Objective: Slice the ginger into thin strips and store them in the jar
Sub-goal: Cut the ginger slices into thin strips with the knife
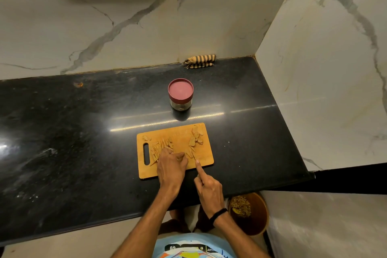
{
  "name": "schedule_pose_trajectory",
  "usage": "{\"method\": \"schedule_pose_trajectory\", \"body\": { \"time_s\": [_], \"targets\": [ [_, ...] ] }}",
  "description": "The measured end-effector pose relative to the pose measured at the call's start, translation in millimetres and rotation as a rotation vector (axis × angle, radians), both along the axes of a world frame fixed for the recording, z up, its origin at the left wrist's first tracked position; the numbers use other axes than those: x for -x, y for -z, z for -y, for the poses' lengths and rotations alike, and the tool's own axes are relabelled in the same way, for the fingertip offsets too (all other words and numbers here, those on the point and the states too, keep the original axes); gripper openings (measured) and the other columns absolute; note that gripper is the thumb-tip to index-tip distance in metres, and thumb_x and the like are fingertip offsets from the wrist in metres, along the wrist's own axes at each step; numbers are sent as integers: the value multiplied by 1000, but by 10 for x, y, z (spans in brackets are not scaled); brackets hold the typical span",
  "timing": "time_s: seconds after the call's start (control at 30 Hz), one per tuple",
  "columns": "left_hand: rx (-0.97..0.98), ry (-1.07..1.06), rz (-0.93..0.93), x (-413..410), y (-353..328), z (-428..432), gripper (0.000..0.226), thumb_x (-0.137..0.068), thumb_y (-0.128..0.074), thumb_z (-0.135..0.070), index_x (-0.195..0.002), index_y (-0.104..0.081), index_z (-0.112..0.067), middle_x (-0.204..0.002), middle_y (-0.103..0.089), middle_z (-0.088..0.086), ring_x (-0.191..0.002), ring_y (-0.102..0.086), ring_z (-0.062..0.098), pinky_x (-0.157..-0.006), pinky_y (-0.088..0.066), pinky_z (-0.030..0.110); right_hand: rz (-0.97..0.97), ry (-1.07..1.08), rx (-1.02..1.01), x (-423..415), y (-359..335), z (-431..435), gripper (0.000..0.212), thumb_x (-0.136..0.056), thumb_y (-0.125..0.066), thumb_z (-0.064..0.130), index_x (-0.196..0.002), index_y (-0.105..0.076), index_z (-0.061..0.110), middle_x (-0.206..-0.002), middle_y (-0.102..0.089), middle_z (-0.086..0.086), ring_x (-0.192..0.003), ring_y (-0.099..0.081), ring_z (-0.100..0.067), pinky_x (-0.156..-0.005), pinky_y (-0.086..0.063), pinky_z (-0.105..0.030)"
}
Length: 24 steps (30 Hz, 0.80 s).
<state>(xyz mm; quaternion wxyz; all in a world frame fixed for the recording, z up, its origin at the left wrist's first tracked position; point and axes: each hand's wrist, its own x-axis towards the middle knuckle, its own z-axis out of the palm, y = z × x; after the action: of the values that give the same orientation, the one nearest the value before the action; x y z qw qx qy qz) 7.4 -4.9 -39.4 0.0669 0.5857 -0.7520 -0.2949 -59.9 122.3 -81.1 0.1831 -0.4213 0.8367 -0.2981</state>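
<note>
A light blue printed shirt fills the bottom edge, and both bare forearms reach forward from it over the black stone surface. The right hand, with a black band on its wrist, is closed around the handle of a knife. Its forefinger is stretched out along the back of the blade, and the blade tip rests on the wooden cutting board.

The left hand lies on the board just left of the blade, fingers curled down and pinning a ginger piece that is mostly hidden beneath them. A heap of thin ginger strips lies beyond the left hand, near the board's handle slot. Uncut ginger chunks sit in the far right corner of the board, and one small scrap lies in the far left corner.

The jar stands on the surface beyond the board, apart from it, with its dark red lid on. A folded striped cloth lies against the marble back wall. Below the surface's edge, on the floor to the right, a brown bin holds scraps.
</note>
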Motion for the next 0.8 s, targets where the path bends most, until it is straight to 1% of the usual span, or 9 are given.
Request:
{"method": "schedule_pose_trajectory", "body": {
  "time_s": [0.13, 0.2, 0.3, 0.37, 0.47, 0.57, 0.7, 0.8],
  "targets": [
    [18, -22, 5, 11, -23, -20, 25, -90, -73, -34, -112, -76, -23, -95, -46, -4, -86, -46, 11, -72, -45, 25, -7, -35, -17, -40, 19, 64, 78, -84, -70, 7, -149, -31, 29, -60, -37, 8, -49, -41, -9, -44, -42, -29],
    [35, -20, 21, 18, -33, -21, 23, -90, -73, -34, -109, -77, -22, -94, -47, -4, -86, -46, 11, -74, -49, 28, -13, -28, -26, -30, 21, 63, 78, -83, -72, 7, -148, -34, 27, -60, -38, 8, -48, -42, -10, -44, -42, -27],
    [78, -3, 68, 22, -72, -10, 18, -89, -73, -33, -102, -79, -23, -93, -46, -4, -88, -45, 10, -77, -48, 28, -27, -27, -42, -16, 23, 58, 75, -82, -74, 6, -146, -41, 25, -60, -37, 8, -47, -42, -10, -44, -38, -26],
    [100, 18, 127, 27, -91, -4, 14, -89, -72, -33, -93, -79, -23, -92, -44, -4, -88, -44, 10, -80, -47, 28, -38, -15, -43, -24, 26, 70, 74, -82, -74, 5, -146, -43, 26, -59, -37, 7, -47, -41, -10, -45, -37, -26],
    [142, 50, 205, 36, -100, -3, 16, -89, -70, -34, -82, -74, -21, -91, -41, -4, -86, -42, 10, -80, -48, 28, -40, -15, -50, -34, 34, 73, 74, -81, -74, 5, -146, -45, 24, -58, -37, 7, -47, -39, -9, -45, -37, -24],
    [156, 74, 231, 46, -81, 1, 17, -90, -69, -33, -81, -69, -19, -92, -39, -3, -85, -41, 10, -78, -49, 28, -24, 3, -38, -33, 34, 64, 73, -84, -72, 6, -147, -41, 26, -58, -38, 6, -48, -41, -10, -44, -42, -28],
    [154, 87, 255, 60, -88, 22, 15, -89, -69, -33, -83, -69, -20, -92, -40, -2, -85, -42, 11, -77, -49, 28, -16, 20, -36, -57, 8, 115, 70, -85, -71, 6, -146, -43, 24, -59, -38, 6, -49, -39, -9, -46, -39, -27],
    [142, 98, 259, 76, -100, 37, 13, -88, -70, -34, -86, -70, -21, -94, -41, -2, -87, -42, 11, -78, -47, 27, -5, 49, -31, -22, -11, 193, 68, -89, -66, 7, -148, -36, 25, -60, -38, 3, -50, -41, -13, -47, -39, -32]
  ]
}}
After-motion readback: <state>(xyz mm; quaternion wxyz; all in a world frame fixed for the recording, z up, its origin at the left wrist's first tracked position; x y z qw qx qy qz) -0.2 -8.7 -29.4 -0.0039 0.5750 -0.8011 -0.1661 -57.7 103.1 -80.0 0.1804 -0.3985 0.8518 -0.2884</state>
